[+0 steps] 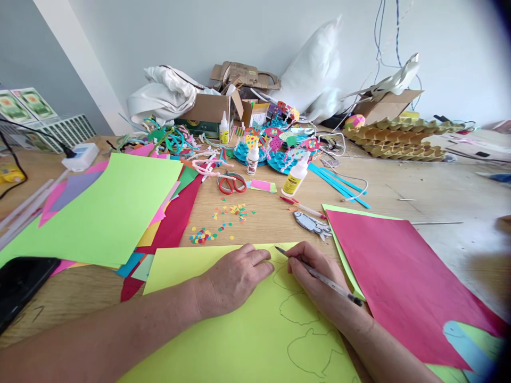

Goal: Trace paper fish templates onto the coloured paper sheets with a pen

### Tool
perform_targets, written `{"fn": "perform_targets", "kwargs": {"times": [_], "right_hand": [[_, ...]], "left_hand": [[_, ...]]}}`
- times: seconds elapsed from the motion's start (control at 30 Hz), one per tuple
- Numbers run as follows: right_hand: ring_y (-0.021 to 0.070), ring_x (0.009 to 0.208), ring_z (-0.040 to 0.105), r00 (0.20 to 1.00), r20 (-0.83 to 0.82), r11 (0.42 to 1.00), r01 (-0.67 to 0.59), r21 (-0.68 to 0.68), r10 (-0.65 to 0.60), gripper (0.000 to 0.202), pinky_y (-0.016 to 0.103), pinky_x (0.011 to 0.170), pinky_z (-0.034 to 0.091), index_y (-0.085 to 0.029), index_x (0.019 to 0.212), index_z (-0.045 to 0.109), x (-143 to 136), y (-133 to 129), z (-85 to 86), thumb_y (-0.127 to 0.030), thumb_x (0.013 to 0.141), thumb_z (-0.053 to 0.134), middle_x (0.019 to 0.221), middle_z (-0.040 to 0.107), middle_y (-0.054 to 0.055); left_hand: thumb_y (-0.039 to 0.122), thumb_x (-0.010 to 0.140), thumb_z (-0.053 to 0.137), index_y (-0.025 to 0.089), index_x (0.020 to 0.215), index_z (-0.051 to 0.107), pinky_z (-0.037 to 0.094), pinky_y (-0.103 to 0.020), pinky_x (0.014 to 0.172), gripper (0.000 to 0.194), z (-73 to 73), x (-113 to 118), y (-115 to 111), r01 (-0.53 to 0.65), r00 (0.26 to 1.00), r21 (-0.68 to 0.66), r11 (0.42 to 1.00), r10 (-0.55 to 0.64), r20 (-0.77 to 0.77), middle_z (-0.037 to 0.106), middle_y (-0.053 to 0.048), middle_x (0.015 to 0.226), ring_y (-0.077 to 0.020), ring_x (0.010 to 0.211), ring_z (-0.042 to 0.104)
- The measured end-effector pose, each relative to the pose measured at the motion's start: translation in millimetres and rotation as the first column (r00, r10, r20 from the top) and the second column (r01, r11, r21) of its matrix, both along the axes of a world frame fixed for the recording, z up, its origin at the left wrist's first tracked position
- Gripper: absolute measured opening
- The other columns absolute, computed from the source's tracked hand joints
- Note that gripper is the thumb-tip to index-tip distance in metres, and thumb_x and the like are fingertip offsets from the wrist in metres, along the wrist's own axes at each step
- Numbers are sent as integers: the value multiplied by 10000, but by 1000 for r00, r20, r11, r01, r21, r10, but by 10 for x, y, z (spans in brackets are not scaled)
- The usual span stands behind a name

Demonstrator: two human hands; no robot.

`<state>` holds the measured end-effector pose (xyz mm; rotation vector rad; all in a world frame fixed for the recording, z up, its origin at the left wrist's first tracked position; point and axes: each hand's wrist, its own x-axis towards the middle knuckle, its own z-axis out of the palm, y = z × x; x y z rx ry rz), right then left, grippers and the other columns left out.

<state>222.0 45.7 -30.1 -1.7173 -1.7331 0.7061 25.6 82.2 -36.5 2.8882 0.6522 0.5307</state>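
A sheet of yellow paper [191,340] lies in front of me with several fish-shaped outlines [313,351] drawn down its right side. My left hand [237,276] rests palm down on the sheet, its fingers lying on the paper and slightly bent. My right hand [319,274] grips a pen [327,282] with a clear barrel, and its tip is at the sheet's far edge, just right of my left fingers. Beyond the right hand lies a grey and white fish cutout [312,224]. Part of the outlines is hidden under my right hand.
Coloured paper [131,202] is stacked at left, near a black phone [24,282]. Red paper [403,276] lies at right. Farther back are red-handled scissors [231,183], glue bottles [295,175], confetti [205,234], blue strips [339,183], egg cartons [399,141] and cardboard boxes [211,109].
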Motion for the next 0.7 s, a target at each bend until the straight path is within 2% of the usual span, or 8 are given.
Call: {"fn": "perform_targets", "kwargs": {"times": [0.7], "right_hand": [[103,485,435,1000,-3,1000,29,5,-29,107,223,472,330,-212,768,513,-21,5,22,-271,774,425,579,566,-40]], "left_hand": [[3,801,430,149,987,553,436,-273,841,267,5,3,6,4,1000,-5,1000,-4,-3,547,-61,1102,-178,923,487]]}}
